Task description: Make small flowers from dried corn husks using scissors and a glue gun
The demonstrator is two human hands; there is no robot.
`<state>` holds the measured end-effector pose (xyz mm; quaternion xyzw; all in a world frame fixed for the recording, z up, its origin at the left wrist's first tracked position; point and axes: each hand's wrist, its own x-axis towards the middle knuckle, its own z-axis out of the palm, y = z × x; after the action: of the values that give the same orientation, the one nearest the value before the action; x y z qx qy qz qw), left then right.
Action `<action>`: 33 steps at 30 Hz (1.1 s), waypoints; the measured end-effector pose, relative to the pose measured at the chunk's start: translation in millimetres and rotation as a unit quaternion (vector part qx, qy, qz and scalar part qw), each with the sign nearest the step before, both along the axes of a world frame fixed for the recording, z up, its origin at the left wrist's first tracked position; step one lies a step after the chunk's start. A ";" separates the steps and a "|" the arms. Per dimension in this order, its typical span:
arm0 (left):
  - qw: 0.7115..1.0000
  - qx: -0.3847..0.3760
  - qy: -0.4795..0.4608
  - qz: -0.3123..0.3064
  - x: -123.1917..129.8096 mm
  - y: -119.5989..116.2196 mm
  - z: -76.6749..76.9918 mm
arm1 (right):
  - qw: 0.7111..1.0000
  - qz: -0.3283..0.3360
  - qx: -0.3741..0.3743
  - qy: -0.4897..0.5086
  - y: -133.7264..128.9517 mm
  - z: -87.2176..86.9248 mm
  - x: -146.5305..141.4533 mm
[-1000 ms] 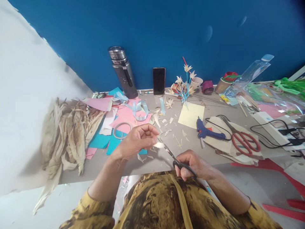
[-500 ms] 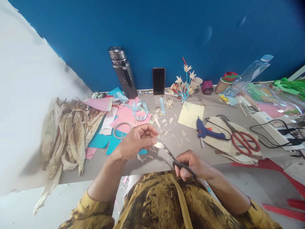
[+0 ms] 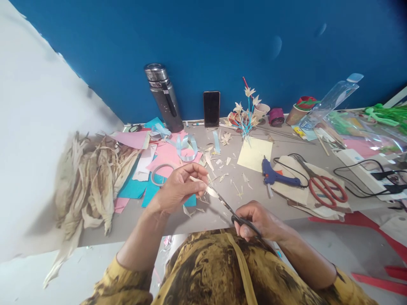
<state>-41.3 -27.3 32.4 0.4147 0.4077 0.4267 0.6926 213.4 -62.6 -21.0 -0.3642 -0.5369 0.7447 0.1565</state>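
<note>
Pinched between the thumb and fingers of my left hand [image 3: 182,186] is a small pale piece of corn husk [image 3: 211,192]. My right hand [image 3: 254,220] grips the dark handles of a pair of scissors [image 3: 224,203], whose blades point up and left and touch or lie right beside the piece. Whether the blades are fully closed is hard to make out. Several thin cut scraps [image 3: 239,189] lie on the grey table [image 3: 222,220] around my hands. Farther back, pale husk flowers [image 3: 246,114] stand on blue stems.
Dried husks [image 3: 95,182] are heaped at the left, with coloured paper [image 3: 133,182] and a tape roll [image 3: 159,174] beside them. A thermos [image 3: 165,99] and phone [image 3: 211,109] stand at the wall. A blue glue gun [image 3: 273,173], red-handled scissors [image 3: 327,190] and power strip [image 3: 359,171] lie right.
My left fingers have shifted slightly, and more of the pale piece shows above the thumb. The scissors stay at nearly the same spot.
</note>
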 end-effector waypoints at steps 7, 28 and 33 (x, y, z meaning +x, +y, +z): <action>0.998 -0.021 0.002 0.058 -0.2 -1.4 -2.5 | 1.000 -0.021 0.001 -0.005 -2.3 -10.2 0.9; 0.992 -0.066 -0.055 0.091 4.2 -7.6 -22.0 | 0.998 -0.031 0.038 -0.028 -2.2 -14.4 5.6; 0.972 -0.102 -0.159 0.140 18.0 -14.6 -31.5 | 0.996 -0.055 0.058 0.051 -3.8 -11.9 0.6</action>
<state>-23.3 -41.9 1.0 0.2074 0.3878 0.5365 0.7203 214.0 -66.4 -32.9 -0.3455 -0.5494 0.7201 0.2453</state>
